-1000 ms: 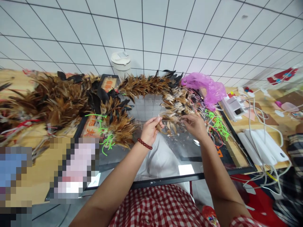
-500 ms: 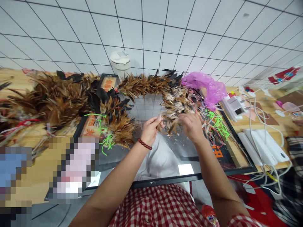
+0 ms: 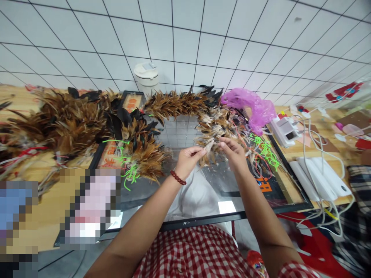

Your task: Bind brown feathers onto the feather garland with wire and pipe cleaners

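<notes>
Here, low over the glass-topped table (image 3: 203, 221), pinches a pale feather (image 3: 209, 146) between thumb and forefinger of the left hand (image 3: 188, 160), fingertips pressed together on its lower end, wrist with a red bead bracelet (image 3: 177, 177) turned inward. Meets it from the other side with the right hand (image 3: 233, 152), thumb and first fingers closed on the upper part, the remaining fingers loosely curled. Grips it by the ends, probably so that the soft middle is not crushed and can be turned between the two pinches. Works right at the near edge of the loose feather heap (image 3: 216, 125), just behind the fingertips and within easy reach. Has long brown-and-black feather garlands (image 3: 63, 123) laid in an arc round the back and left, apart from the forearms; green cords (image 3: 265, 148) and a pink plastic bag (image 3: 252, 106) lie right of the heap, with a lidded white cup (image 3: 147, 77) against the tiled wall. Cannot tell whether one feather or several sit in the pinch, nor where the quill ends, both being covered by fingers. Cannot make out the lower left, blotted into blocks. Loses the white cables (image 3: 319, 179) and a checked sleeve at the right edge.
</notes>
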### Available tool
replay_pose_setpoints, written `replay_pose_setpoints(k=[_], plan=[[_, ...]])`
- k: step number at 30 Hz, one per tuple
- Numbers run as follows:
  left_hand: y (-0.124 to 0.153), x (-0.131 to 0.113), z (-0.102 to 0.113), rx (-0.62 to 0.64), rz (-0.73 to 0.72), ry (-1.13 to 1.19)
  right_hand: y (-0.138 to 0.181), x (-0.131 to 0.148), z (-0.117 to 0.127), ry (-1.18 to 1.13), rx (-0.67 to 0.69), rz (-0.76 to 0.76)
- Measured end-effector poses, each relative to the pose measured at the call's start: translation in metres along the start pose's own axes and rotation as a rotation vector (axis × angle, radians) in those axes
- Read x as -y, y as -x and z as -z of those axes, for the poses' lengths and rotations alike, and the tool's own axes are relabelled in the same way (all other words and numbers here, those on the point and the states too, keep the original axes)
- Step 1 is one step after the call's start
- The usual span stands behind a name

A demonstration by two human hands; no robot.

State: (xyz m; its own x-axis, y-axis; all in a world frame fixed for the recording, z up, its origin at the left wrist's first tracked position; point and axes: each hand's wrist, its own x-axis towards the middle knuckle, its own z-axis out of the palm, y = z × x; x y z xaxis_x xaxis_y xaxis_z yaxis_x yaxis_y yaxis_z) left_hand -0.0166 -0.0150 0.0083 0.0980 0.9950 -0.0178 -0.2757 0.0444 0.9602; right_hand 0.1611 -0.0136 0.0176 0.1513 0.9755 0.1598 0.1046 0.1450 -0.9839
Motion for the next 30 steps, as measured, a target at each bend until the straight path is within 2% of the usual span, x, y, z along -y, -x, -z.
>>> replay_pose_setpoints(k=[3,6,8,11,13,14,17,20,22,27,30], plan=[[0.001,0.000,0.000,0.033,-0.036,-0.068,0.002,0.005,-0.008,-0.138,0.019,-0.111],[0.002,0.000,-0.002,0.063,-0.024,-0.083,0.003,0.010,-0.010,-0.144,0.021,-0.065],[0.002,-0.001,-0.003,0.037,0.026,-0.028,0.003,0.013,-0.006,-0.119,0.051,-0.031],[0.003,-0.005,-0.004,0.007,0.158,0.104,0.003,0.019,0.005,-0.024,0.270,-0.016],[0.004,-0.008,-0.005,0.030,0.239,0.158,0.003,0.026,0.010,0.078,0.437,0.033],[0.005,-0.010,-0.006,0.049,0.271,0.178,0.003,0.030,0.010,0.129,0.475,0.081],[0.007,-0.012,-0.008,0.103,0.348,0.240,0.001,0.037,0.004,0.224,0.434,0.235],[0.008,-0.012,-0.009,0.143,0.362,0.263,0.000,0.034,-0.003,0.227,0.404,0.281],[0.007,-0.011,-0.008,0.160,0.344,0.242,0.000,0.027,-0.006,0.208,0.393,0.257],[0.007,-0.011,-0.006,0.149,0.350,0.208,0.000,0.008,-0.006,0.062,0.156,0.061],[0.008,-0.012,-0.006,0.166,0.348,0.211,0.001,0.007,-0.006,0.021,0.284,0.020]])
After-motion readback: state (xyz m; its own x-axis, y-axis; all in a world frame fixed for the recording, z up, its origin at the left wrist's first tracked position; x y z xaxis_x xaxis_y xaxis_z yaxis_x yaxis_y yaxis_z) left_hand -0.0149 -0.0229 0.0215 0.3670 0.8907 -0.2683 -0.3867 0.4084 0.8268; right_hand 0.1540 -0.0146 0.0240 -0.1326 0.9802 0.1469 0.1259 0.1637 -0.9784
